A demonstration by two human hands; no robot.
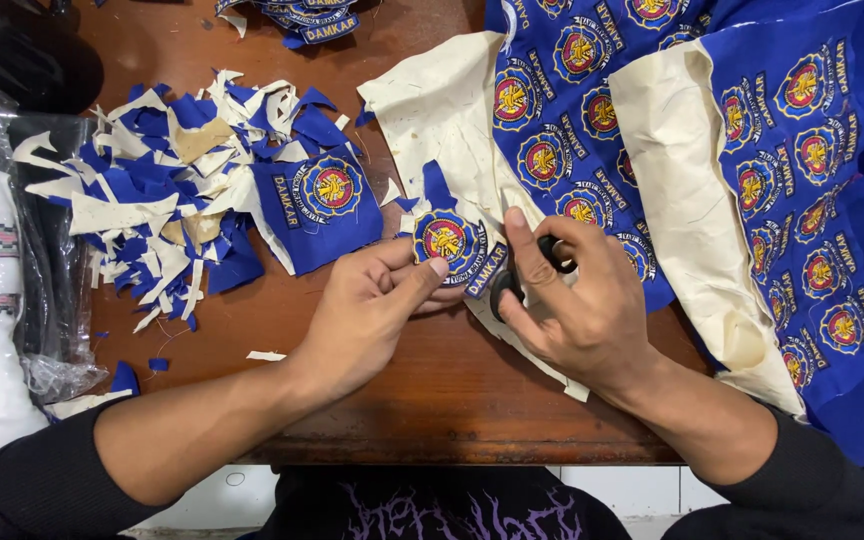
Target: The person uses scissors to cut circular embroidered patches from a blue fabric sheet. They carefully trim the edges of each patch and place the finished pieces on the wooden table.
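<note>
While much of the blue embroidered sheet [752,150] with its cream backing lies uncut across the wooden table [432,400], with rows of round emblems intact. Heaped to the left, a pile of blue and cream offcuts [152,200], one trimmed patch [320,205] at its edge. More finished patches [302,18] stacked at the far rim. Pinched in the left hand [372,310], a half-trimmed emblem patch [447,240]; closed around black scissors [524,275], the right hand [577,305]. Far more left than done, by the look of it.

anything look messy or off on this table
Only the heap of blue and cream fabric scraps strewn left of the left hand, with stray bits on the wooden table. Nothing looks damaged.
</note>
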